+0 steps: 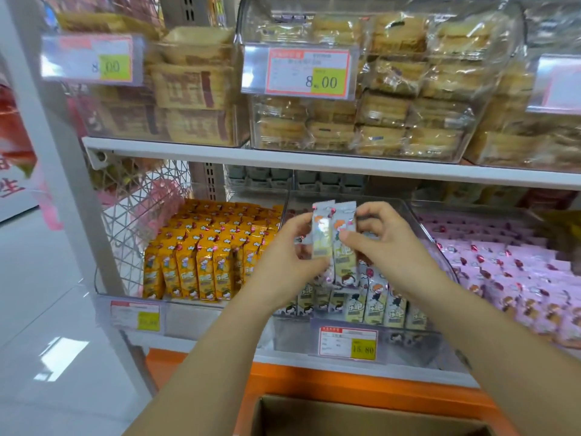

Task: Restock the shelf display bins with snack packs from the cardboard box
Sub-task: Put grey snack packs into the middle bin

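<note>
Both hands are raised together over the lower shelf. The left hand curls its fingers round one side of a small bundle of silver-grey snack packs, and the right hand pinches the other side, thumb across the front. At least two packs show; I cannot tell whether more sit behind them.

The packs are held upright, with their long axis vertical and their printed faces toward the person. They hang right above the clear middle bin, where a standing row of the same grey packs lines the front wall. That row is upright too, so the bundle already matches it in orientation.

The bin lies straight below and slightly beyond the hands, and neither hand is clearly nearer to it. The space behind the front row looks open, though the hands hide part of it. Lowering the bundle there seems to be the step in hand.

Yellow packs fill the bin to the left and pink packs the one to the right. The cardboard box sits open at the lower edge, nearer the person than the shelf.
</note>
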The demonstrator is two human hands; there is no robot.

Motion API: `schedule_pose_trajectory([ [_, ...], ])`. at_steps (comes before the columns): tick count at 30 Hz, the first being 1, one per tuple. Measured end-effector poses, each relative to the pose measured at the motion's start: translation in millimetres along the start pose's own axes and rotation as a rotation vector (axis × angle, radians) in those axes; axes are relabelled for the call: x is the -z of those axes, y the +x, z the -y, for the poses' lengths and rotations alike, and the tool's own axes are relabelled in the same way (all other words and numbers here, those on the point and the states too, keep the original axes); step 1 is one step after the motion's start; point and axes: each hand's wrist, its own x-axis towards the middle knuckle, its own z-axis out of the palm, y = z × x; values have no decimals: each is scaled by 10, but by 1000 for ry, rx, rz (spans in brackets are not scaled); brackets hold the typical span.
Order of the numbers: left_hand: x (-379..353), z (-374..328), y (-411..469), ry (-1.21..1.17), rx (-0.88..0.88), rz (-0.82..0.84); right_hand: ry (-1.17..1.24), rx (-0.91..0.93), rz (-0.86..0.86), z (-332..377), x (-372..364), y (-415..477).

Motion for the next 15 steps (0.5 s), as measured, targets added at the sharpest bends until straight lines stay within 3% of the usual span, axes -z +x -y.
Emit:
schedule_pose_trajectory([
  [2,-43,58,3,247,23,-41,-128,21,55,-49,13,22],
  [5,-105,103,16,511,28,-108,-138,-33,136,-164,18,37],
  [10,-197,122,53,894,79,-47,-225,-15,207,-290,51,88],
  [15,-235,161,135,1047,138,23,-435,31,194,-385,-2,71],
])
